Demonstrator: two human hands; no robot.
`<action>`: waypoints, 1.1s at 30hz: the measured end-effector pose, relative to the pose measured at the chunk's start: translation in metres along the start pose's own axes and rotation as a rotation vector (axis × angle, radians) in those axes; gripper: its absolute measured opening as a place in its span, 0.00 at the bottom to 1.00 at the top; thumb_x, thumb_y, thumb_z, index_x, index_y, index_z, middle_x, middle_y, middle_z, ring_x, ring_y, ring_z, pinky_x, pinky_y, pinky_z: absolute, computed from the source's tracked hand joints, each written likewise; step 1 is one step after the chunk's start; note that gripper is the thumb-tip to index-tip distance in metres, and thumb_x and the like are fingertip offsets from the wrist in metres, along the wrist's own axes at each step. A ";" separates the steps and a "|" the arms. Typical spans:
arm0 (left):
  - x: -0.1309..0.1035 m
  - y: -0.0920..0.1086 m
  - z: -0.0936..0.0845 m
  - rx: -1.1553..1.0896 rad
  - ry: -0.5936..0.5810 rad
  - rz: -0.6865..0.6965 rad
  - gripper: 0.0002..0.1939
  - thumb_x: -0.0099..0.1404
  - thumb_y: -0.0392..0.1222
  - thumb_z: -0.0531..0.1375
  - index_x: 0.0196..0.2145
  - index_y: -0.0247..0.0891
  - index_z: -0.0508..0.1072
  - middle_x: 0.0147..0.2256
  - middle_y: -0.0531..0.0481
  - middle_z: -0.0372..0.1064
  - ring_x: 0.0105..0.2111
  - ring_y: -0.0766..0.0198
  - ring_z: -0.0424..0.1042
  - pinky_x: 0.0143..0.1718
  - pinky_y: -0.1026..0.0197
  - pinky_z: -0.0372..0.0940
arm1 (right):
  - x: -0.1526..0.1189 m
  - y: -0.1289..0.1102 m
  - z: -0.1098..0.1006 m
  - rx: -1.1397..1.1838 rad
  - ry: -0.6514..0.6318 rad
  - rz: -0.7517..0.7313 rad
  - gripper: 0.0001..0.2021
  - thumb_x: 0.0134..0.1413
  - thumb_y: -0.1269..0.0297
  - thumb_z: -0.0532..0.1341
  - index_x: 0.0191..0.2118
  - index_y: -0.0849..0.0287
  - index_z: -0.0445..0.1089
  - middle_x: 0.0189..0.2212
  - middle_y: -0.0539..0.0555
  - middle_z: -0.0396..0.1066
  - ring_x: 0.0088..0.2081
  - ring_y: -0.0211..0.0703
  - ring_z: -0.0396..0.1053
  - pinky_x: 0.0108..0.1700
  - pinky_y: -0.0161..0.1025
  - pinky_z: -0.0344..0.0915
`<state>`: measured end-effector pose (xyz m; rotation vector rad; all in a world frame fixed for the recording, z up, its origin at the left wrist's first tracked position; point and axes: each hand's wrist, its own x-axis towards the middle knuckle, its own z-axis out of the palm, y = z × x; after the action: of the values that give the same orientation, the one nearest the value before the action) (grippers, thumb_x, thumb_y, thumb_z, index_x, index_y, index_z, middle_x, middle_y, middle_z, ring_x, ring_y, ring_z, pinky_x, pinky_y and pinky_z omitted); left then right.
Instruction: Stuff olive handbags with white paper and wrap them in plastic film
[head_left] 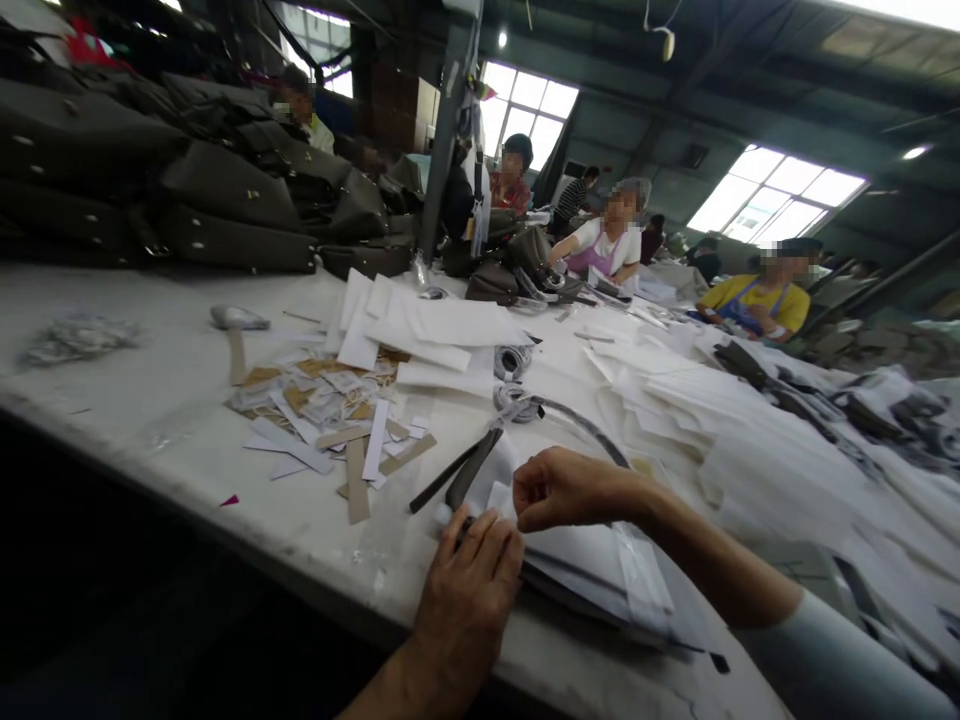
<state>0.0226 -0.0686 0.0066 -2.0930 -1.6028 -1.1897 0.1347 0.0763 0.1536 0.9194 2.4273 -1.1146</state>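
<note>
Left hand (472,590) nearer, fingers bent on left end of white-covered bundle (581,560), grip unclear; bundle's long axis runs rightward from them. Right hand (566,488) above, fingers curled, hold can't tell.

Right sleeve (832,650) (pale one) partly beyond the edge

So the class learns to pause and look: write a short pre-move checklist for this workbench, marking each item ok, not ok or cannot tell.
1. Left hand on the dark item in white wrapping: ok.
2. Right hand gripping something: cannot tell; curled fingers hide it.
3. Long dark curved strap inside the wrapping: not ok; it arcs outside.
4. Brown and white flat strips sorted: not ok; scattered on the white table.
5. White flat sheets in view: ok.
</note>
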 end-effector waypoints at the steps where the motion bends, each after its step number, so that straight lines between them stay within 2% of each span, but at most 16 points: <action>1: -0.001 0.000 0.001 0.004 0.003 0.000 0.14 0.70 0.37 0.54 0.50 0.38 0.72 0.47 0.49 0.74 0.53 0.57 0.68 0.64 0.47 0.49 | 0.004 -0.001 -0.002 -0.034 -0.030 0.012 0.07 0.45 0.63 0.65 0.31 0.60 0.75 0.22 0.44 0.69 0.26 0.33 0.64 0.25 0.28 0.55; 4: -0.003 0.000 0.003 0.011 0.016 0.001 0.14 0.70 0.36 0.53 0.50 0.39 0.73 0.48 0.48 0.74 0.53 0.57 0.68 0.64 0.47 0.50 | 0.017 0.000 -0.004 -0.133 -0.112 0.045 0.09 0.44 0.61 0.67 0.32 0.60 0.76 0.24 0.46 0.71 0.26 0.35 0.66 0.24 0.29 0.56; 9: -0.004 -0.001 -0.002 0.007 -0.030 0.003 0.19 0.73 0.38 0.47 0.55 0.38 0.71 0.52 0.46 0.71 0.56 0.57 0.66 0.65 0.48 0.48 | 0.038 0.004 -0.002 -0.204 -0.168 0.069 0.11 0.43 0.58 0.68 0.32 0.60 0.77 0.24 0.47 0.73 0.26 0.36 0.68 0.26 0.29 0.58; 13: -0.003 -0.001 -0.006 0.006 -0.058 0.000 0.18 0.73 0.38 0.48 0.54 0.40 0.72 0.53 0.47 0.71 0.57 0.58 0.65 0.65 0.48 0.49 | 0.048 0.008 -0.003 -0.169 -0.231 0.076 0.11 0.42 0.59 0.69 0.32 0.60 0.78 0.26 0.48 0.74 0.29 0.38 0.70 0.28 0.30 0.60; 18: -0.001 -0.001 -0.009 -0.020 -0.058 -0.013 0.19 0.74 0.39 0.46 0.53 0.40 0.72 0.51 0.48 0.72 0.56 0.58 0.65 0.65 0.49 0.48 | 0.052 0.024 -0.005 -0.002 -0.312 0.066 0.11 0.42 0.63 0.68 0.35 0.61 0.78 0.25 0.47 0.73 0.29 0.37 0.69 0.32 0.30 0.62; 21: 0.000 -0.001 -0.010 -0.027 -0.071 -0.007 0.20 0.74 0.39 0.45 0.54 0.40 0.72 0.51 0.47 0.72 0.56 0.57 0.65 0.66 0.48 0.47 | 0.052 0.026 -0.007 0.045 -0.355 0.080 0.10 0.42 0.66 0.67 0.34 0.61 0.78 0.25 0.47 0.73 0.29 0.37 0.68 0.33 0.30 0.63; 27: 0.001 -0.002 -0.010 -0.035 -0.074 -0.014 0.20 0.74 0.37 0.44 0.54 0.40 0.72 0.49 0.46 0.72 0.55 0.58 0.66 0.65 0.49 0.47 | 0.054 0.003 -0.007 -0.221 -0.297 0.121 0.09 0.40 0.68 0.68 0.33 0.60 0.79 0.24 0.47 0.73 0.26 0.38 0.69 0.24 0.29 0.58; 33: 0.002 -0.002 -0.008 0.020 -0.060 0.003 0.20 0.72 0.37 0.46 0.54 0.41 0.72 0.48 0.45 0.72 0.54 0.57 0.67 0.64 0.48 0.50 | 0.057 -0.017 0.001 -0.548 -0.248 0.036 0.06 0.40 0.74 0.70 0.30 0.65 0.79 0.20 0.49 0.70 0.23 0.37 0.64 0.24 0.31 0.55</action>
<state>0.0175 -0.0712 0.0128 -2.1375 -1.6294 -1.1158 0.0804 0.0912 0.1329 0.6016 2.3090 -0.4656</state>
